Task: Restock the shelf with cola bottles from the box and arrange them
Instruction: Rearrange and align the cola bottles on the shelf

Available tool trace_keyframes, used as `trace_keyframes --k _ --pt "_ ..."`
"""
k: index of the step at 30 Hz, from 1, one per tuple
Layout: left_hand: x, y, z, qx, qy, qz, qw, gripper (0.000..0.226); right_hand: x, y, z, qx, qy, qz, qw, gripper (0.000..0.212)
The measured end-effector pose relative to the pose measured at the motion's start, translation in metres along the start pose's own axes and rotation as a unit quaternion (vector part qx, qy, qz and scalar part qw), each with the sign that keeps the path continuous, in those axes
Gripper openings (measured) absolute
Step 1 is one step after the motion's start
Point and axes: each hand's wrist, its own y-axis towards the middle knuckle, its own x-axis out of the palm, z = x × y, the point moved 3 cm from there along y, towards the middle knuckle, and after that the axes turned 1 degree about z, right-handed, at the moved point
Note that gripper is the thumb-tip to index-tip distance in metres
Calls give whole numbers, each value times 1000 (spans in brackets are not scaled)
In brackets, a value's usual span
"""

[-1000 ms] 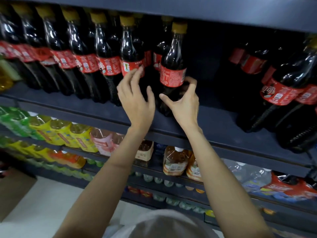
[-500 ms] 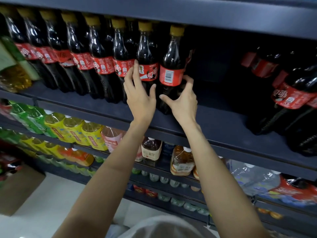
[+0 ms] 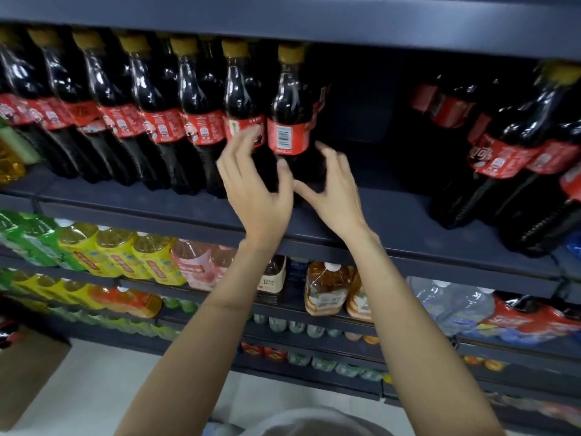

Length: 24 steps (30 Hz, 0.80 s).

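Red-label end bottle: both hands' fingers spread around its base, left, right, squaring it with row.

Both hands shift along the front row of cola bottles

A second ago the left hand lay with straight fingers against the red label of the second bottle from the right end of the row; now its fingers are curled, lower on that bottle's body, with the fingertips just reaching the label's lower edge. The end bottle, beside the gap in the shelf, has turned: its label then showed red print, and now a barcode faces out. The right hand cupped this bottle's lower right side before; its fingers now look spread and slightly off the bottle, though motion blur hides whether they touch.
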Motion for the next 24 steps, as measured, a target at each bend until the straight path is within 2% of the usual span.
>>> trace_keyframes --k 2,4,5,7,9,11,13,15,20,24 --pt "10 -14 27 87 -59 -20 994 32 -32 -22 15 -24 -15 70 997 52" --pt "28 -22 38 132 -55 -45 989 28 -67 -45 34 -40 -31 154 987 36" --pt "37 -24 35 127 -29 -51 990 31 -82 -53 43 -38 -31 179 983 32" --pt "50 -26 17 62 35 -38 997 48 -99 -60 58 -15 -12 192 981 32" --pt "49 -32 -2 -44 74 -29 996 65 -98 -52 58 1 20 143 990 42" --pt "43 -39 -12 -116 97 -62 987 74 -80 -29 44 -6 48 43 998 60" --pt "39 -45 -17 -136 124 -105 977 79 -53 -3 27 -9 69 -70 995 78" --pt "37 -45 -20 -147 140 -124 971 83 -27 18 13 -10 94 -141 985 89" --pt "36 -42 -21 -147 140 -127 971 83 17 47 0 -20 86 -180 980 99" --pt "37 -42 -24 -142 137 -127 972 83 17 46 3 -15 88 -164 982 92"
